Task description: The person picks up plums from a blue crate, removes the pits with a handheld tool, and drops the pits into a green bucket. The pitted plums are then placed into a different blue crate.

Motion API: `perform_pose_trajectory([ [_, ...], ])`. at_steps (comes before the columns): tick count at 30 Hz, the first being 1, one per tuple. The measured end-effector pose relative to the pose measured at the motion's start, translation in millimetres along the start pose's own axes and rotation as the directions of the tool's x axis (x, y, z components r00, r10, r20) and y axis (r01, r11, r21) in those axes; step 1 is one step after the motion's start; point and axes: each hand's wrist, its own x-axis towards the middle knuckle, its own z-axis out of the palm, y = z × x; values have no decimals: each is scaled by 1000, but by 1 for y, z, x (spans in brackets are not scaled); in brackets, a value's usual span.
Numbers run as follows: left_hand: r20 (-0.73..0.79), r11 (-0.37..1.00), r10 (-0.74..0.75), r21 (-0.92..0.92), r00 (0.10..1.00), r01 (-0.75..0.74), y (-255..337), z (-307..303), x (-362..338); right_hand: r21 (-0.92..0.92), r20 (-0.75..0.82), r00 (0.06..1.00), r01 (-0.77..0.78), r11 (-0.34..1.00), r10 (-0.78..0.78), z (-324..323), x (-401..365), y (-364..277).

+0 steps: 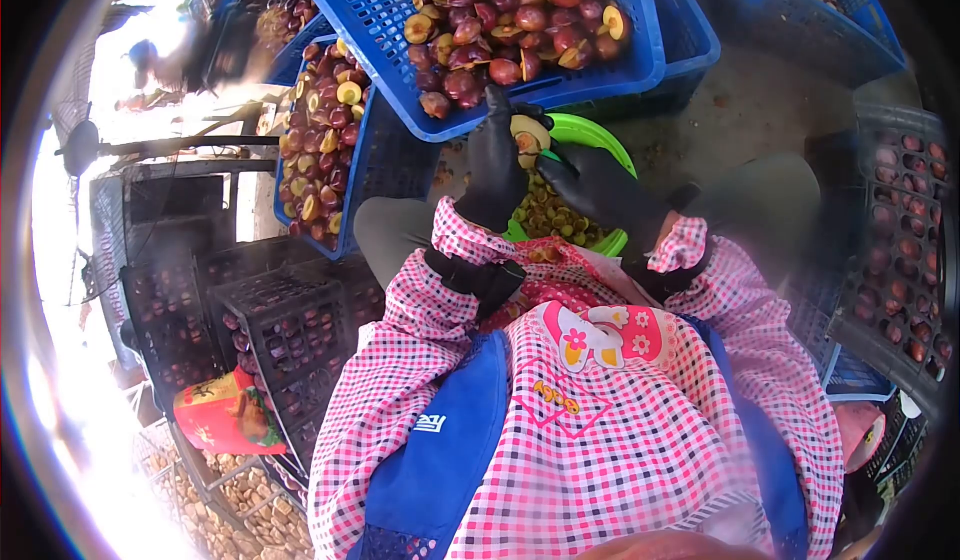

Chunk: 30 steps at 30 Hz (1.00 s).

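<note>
Both my hands wear black gloves and meet above a bright green basin (pixel 622 155). A cut plum (pixel 529 136) with pale yellow flesh sits between them. My left hand (pixel 495 160) is closed around its left side, with fingertips over the top. From the right, my right hand (pixel 592 182) pinches at the plum's lower edge; whether it also holds a small tool is hidden. Below, the basin contains many small yellowish-brown pieces (pixel 555 215). Just beyond my fingers, a tilted blue crate (pixel 395 55) holds plum halves (pixel 500 25), some with yellow cut faces up.
Another blue crate of cut plums (pixel 322 150) stands at the left. Black crates of dark plums (pixel 290 335) are stacked lower left, and a black crate (pixel 900 250) of plums stands at the right. A red bag (pixel 230 412) lies near a crate of tan pieces (pixel 255 495).
</note>
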Motion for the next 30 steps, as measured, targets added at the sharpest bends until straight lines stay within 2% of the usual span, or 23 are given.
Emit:
perform_pose_trajectory([
  [1,0,1000,-2,0,1000,2,-4,-2,3,1,1,1000,-1,1000,1,-1,1,0],
  [3,36,999,-46,-24,998,47,-15,-7,10,336,186,976,-174,926,116,-4,3,0],
  [7,-2,998,-48,-46,999,48,-10,-2,7,370,382,896,-371,852,225,-15,2,-9],
  [9,197,862,-225,-417,954,289,-4,-3,7,604,761,647,-734,310,49,-24,2,-8],
  [10,197,863,-219,-418,956,284,-3,-4,9,604,761,647,-732,315,47,-24,1,-8],
  [12,240,859,-88,-473,967,196,-6,-7,15,664,745,643,-742,96,-181,-21,-2,-10],
  [13,310,801,-100,-538,946,261,-17,-23,29,663,745,641,-743,95,-185,-22,-6,-17],
  [14,266,801,-88,-554,960,227,-4,-30,39,676,723,682,-663,322,-115,-27,-8,-26],
  [15,138,983,184,-16,973,-183,-16,-48,59,637,682,729,-554,537,-57,-31,-6,-31],
  [16,182,688,462,544,868,-480,-28,-65,83,639,679,732,-549,540,-60,-32,-3,-29],
  [17,58,799,256,550,965,-245,-9,-72,103,536,631,775,-412,737,-26,-33,0,-28],
  [18,-60,851,24,525,998,11,8,-71,121,387,573,820,-265,883,-5,-33,0,-26],
  [19,-54,852,25,524,998,7,5,-68,138,386,568,823,-264,884,-3,-34,1,-24],
  [20,35,562,193,815,981,-140,3,-64,154,391,524,850,-306,868,64,-33,2,-20],
  [21,180,160,306,958,935,-237,1,-63,166,400,478,869,-347,848,130,-33,3,-19],
  [22,183,162,309,957,933,-241,-3,-63,173,399,474,871,-344,850,130,-37,4,-23],
  [24,326,-10,218,943,920,-332,-14,-66,182,427,378,912,-325,844,160,-46,4,-36],
  [25,332,69,167,936,929,-346,-2,-63,176,424,373,913,-325,845,164,-46,6,-31],
  [26,270,192,75,941,960,-280,19,-48,159,563,202,956,-290,774,211,-44,9,-24],
  [27,275,557,11,797,961,-234,32,-39,134,688,37,960,-227,690,279,-42,11,-19],
  [28,291,834,-55,539,955,-116,38,-36,111,691,40,957,-235,683,289,-43,12,-19],
  [29,404,971,-146,233,903,53,15,-44,97,761,-50,956,-151,631,290,-46,14,-20],
  [30,531,963,-176,-84,829,258,-7,-51,85,813,-143,945,-58,580,295,-48,16,-20],
])
